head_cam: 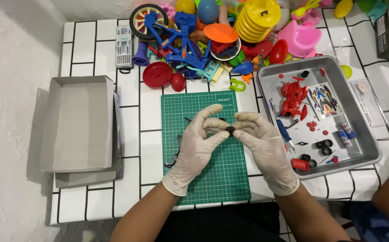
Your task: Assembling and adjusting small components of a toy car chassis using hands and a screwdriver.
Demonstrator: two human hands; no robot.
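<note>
Left hand [195, 145] + right hand [260, 143]: pinching small black part [230, 130] | over green mat [203, 179] centre | tray [364, 152] rim right

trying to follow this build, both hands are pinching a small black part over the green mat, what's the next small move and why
Probably lower the black part toward the green mat. The left hand and right hand both pinch it in mid-air, and other dark pieces lie on the mat, so work there looks steadier.
</note>
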